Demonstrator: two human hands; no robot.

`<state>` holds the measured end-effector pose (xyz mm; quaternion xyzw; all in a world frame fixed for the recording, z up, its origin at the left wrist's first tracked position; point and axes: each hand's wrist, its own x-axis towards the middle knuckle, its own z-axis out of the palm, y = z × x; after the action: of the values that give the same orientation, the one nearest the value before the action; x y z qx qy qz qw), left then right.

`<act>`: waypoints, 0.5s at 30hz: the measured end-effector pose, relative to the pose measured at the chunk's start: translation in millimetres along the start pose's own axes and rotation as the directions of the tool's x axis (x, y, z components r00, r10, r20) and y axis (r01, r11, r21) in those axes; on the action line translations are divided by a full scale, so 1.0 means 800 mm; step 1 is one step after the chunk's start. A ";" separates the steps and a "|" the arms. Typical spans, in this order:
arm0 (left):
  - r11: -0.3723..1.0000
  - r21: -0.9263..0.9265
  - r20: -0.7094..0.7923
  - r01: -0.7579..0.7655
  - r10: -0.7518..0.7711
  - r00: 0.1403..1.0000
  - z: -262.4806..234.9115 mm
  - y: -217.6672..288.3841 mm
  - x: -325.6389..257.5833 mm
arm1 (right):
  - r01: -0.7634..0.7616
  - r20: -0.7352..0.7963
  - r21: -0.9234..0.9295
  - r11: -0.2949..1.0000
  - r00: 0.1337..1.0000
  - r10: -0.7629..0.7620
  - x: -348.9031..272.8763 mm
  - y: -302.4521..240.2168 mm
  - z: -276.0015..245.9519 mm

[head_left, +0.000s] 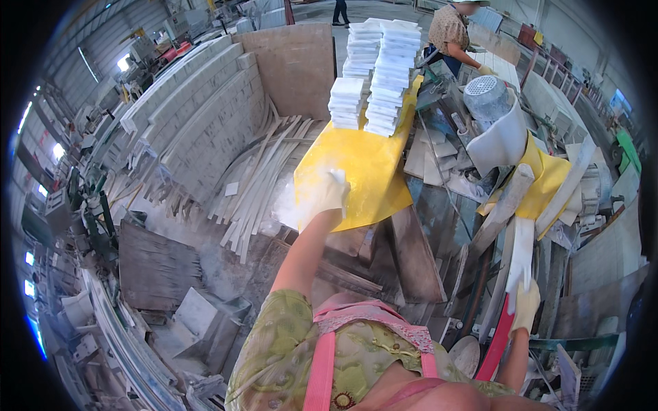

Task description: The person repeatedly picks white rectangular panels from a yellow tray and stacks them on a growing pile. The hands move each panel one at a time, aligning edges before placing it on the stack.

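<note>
My left hand (330,193), in a dusty white glove, rests flat on the yellow board (370,175) near its front edge, fingers spread. White dust hangs in the air just left of the glove. At the far end of the board stand stacks of white tiles (377,75). My right hand (525,301), in a yellowish glove, is closed on a long white strip (521,250) that points up and away from me. A red bar (496,342) runs beside that hand.
A pile of long white strips (257,185) lies left of the board, beside stacked stone slabs (205,116). A machine with a grey motor (488,96) and a white guard stands at the right. Another person (452,31) works at the far end.
</note>
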<state>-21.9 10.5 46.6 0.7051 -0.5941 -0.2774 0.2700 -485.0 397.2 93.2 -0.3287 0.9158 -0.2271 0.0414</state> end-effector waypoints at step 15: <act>0.982 -0.071 0.154 -0.176 0.185 0.970 -0.010 -0.013 0.007 | 0.070 0.142 0.820 0.568 0.937 -0.320 -0.074 -0.506 0.321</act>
<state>-8.0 7.1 44.6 0.6155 -0.6676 -0.3241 0.2654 -145.0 58.7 38.4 -0.4026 0.6561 -0.5706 0.2861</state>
